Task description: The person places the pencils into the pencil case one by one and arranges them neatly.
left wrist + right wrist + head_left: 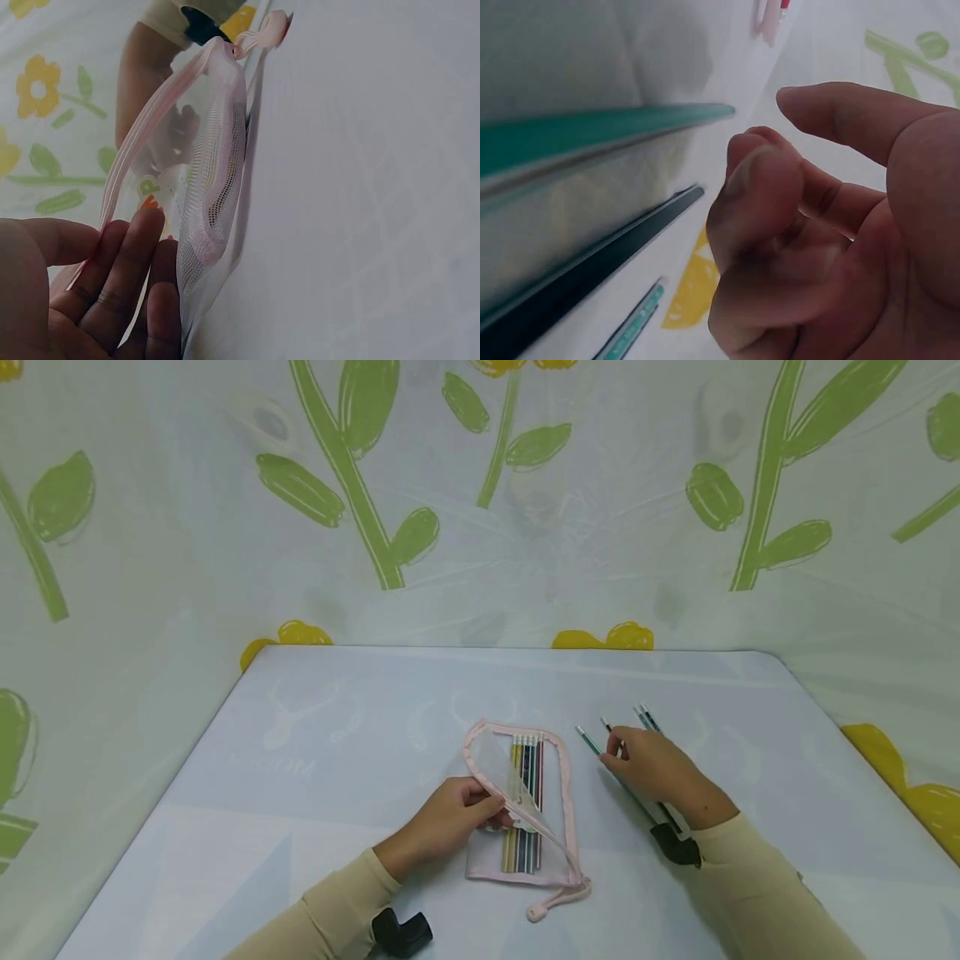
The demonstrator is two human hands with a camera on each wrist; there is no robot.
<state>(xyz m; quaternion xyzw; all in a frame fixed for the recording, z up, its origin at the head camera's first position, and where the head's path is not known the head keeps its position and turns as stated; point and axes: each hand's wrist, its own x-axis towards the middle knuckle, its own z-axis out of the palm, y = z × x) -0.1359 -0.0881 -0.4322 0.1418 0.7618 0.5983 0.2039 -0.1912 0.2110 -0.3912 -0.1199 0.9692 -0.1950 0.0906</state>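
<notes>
My left hand [450,818] pinches the zipped edge of a mesh pencil pouch [572,810] with pink trim, lifting its flap; in the left wrist view, thumb and fingers meet on the pink edge [127,161]. Several pencils [521,853] lie side by side in the pouch. To the right, my right hand [660,768] hovers over loose pencils. A green pencil [592,133] and a dark pencil [622,244] lie beside its fingers in the right wrist view. Its thumb and bent forefinger stand apart, with nothing between them.
More loose pencils [648,718] lie just beyond my right hand. The pouch's pink zipper pull [537,912] trails toward the near edge of the white table [337,810]. A curtain [600,552] with a leaf print hangs behind the table.
</notes>
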